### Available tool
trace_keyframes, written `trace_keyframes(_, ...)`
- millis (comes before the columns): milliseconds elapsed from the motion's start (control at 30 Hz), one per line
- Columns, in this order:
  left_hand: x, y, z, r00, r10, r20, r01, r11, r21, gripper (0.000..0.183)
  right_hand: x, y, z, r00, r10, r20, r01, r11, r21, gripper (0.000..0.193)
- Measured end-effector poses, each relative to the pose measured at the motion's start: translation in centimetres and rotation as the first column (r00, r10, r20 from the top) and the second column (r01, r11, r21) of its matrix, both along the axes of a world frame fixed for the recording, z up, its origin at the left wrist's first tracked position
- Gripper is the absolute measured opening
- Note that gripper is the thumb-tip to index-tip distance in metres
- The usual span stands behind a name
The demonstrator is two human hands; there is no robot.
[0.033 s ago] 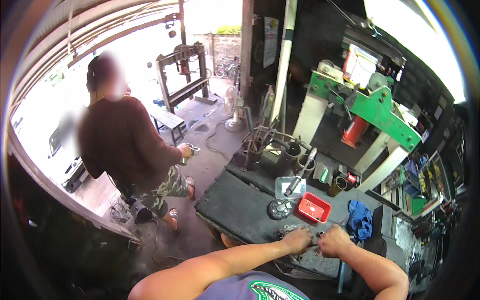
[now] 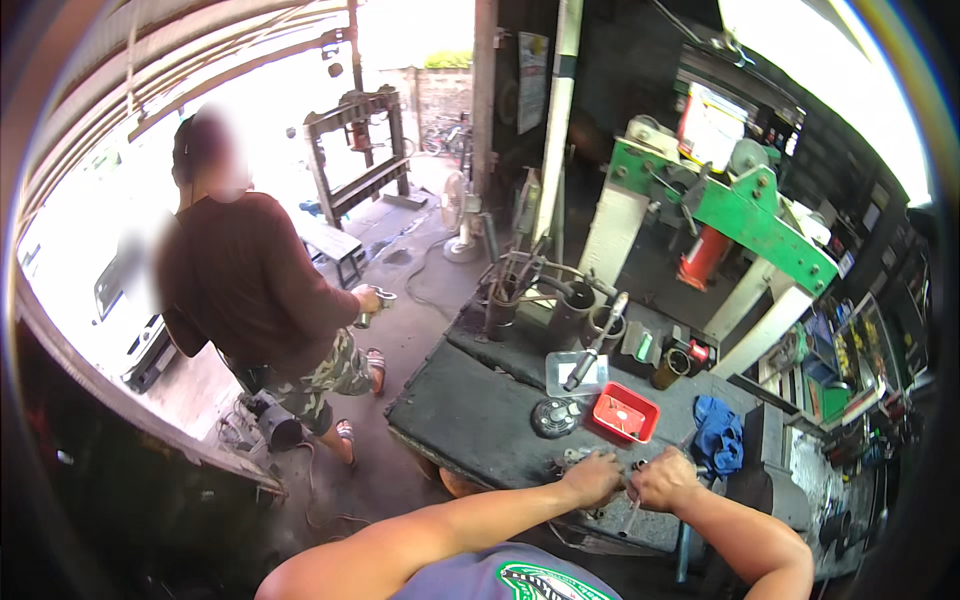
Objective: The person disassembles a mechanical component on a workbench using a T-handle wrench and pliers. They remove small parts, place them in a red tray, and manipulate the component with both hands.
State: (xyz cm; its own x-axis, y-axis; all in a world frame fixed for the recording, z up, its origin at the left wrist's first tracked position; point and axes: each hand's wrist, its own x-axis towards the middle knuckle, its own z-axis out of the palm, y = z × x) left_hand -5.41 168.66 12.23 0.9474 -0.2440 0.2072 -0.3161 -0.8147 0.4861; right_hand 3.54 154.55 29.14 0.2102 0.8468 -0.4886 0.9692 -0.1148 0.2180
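My left hand [image 2: 594, 480] curls over a small greyish metal part [image 2: 572, 458] on the dark workbench [image 2: 470, 405]; its fingertips are mostly hidden. Close beside it, my right hand [image 2: 663, 480] is closed, with a slim metal tool [image 2: 632, 517] sticking out below the fingers. Just beyond the hands stands a red plastic tray [image 2: 626, 413] with small pieces inside. Left of the tray lies a round black part [image 2: 556, 418]. A crumpled blue cloth [image 2: 718, 437] is to the right of my right hand.
A clear plastic container [image 2: 577, 374] has a long-handled tool [image 2: 597, 345] across it. Metal cans [image 2: 572, 307] and tools stand farther back. Behind the bench rises a green and white press frame [image 2: 765, 220]. At the left, another person [image 2: 250, 270] stands holding a metal part [image 2: 378, 300].
My right hand has turned slightly, and the slim metal tool now shows below it. My left hand stays about where it was. The whole view has shifted a little.
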Motion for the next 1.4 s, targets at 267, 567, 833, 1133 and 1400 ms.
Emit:
trace_keyframes(267,1.3,0.2,-1.3,0.998,0.047,0.034,-0.05,0.993,0.107,0.029,-3.0,0.9,-1.6,0.863,-0.505,-0.021,0.495,0.836,0.238,0.023)
trace_keyframes(567,1.2,1.5,2.1,0.992,-0.114,-0.051,0.121,0.974,0.19,0.036,-1.0,-1.6,0.5,0.998,0.054,0.033,-0.059,0.974,0.217,0.017)
trace_keyframes(833,1.9,1.8,2.3,0.977,-0.134,-0.163,0.162,0.972,0.172,0.045,1.6,-0.4,-1.6,0.934,0.353,-0.048,-0.343,0.927,0.148,0.02)
trace_keyframes(1133,1.9,2.0,1.6,0.983,-0.181,-0.021,0.182,0.972,0.15,0.044,-0.1,-1.2,-2.9,0.993,0.02,-0.12,0.02,0.947,0.322,0.022)
trace_keyframes(1400,1.7,1.5,0.8,0.998,-0.068,-0.003,0.068,0.988,0.136,0.042,-2.1,-0.4,-2.0,0.945,-0.304,-0.123,0.326,0.914,0.243,0.02)
